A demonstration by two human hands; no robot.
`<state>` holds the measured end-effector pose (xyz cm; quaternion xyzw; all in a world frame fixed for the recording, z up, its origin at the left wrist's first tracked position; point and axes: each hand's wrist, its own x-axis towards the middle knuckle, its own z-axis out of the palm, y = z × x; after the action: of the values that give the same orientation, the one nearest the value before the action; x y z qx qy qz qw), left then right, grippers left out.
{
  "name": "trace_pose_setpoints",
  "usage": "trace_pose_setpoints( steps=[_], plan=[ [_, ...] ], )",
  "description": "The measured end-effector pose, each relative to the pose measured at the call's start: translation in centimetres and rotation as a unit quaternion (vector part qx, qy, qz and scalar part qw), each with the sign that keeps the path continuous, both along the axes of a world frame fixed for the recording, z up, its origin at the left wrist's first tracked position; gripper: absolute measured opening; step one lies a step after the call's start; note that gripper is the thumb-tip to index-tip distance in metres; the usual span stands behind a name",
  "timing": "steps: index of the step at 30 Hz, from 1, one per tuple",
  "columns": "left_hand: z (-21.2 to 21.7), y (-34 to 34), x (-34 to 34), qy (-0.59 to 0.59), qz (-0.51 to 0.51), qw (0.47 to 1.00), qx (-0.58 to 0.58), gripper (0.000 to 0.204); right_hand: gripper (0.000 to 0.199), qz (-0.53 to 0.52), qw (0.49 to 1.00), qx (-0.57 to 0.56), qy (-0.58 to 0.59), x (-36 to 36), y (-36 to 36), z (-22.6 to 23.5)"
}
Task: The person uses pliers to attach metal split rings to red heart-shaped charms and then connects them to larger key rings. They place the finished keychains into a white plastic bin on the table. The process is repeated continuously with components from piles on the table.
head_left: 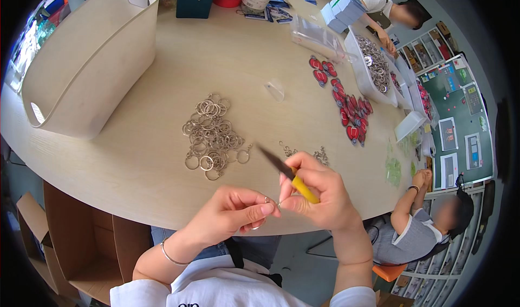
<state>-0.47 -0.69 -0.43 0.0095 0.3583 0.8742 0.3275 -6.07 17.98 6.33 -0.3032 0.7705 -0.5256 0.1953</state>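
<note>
My left hand (230,215) pinches a small silver key ring (266,200) between thumb and fingers, just over the near edge of the round wooden table (141,160). My right hand (317,190) grips yellow-handled pliers (290,174), their dark jaws pointing up and to the left, and its fingertips meet the ring too. A pile of silver key rings (212,136) lies on the table just beyond my hands. Short chain pieces (319,155) lie to the right of it.
A large beige tub (81,63) stands at the left. Red charms (352,112) lie in a line at the right, beside a white tray of metal rings (374,63). A seated person (417,225) is at the right, another (390,14) at the far side. A cardboard box (76,242) sits below.
</note>
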Motion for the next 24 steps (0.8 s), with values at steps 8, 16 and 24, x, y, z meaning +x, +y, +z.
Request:
trace_pose_setpoints(
  steps=[8, 16, 24],
  plan=[
    [0.8, 0.6, 0.8, 0.241, 0.123, 0.935, -0.229, 0.011, 0.016, -0.067, 0.957, -0.037, -0.281, 0.6, 0.0, -1.1],
    [1.0, 0.2, 0.6, 0.287, 0.111, 0.910, -0.278, 0.013, 0.018, -0.096, 0.940, -0.020, -0.326, 0.6, -0.5, -0.3],
    [1.1, 0.1, 0.5, 0.270, 0.113, 0.919, -0.265, 0.011, 0.015, -0.047, 0.962, -0.011, -0.268, 0.4, -0.1, -0.5]
  ],
)
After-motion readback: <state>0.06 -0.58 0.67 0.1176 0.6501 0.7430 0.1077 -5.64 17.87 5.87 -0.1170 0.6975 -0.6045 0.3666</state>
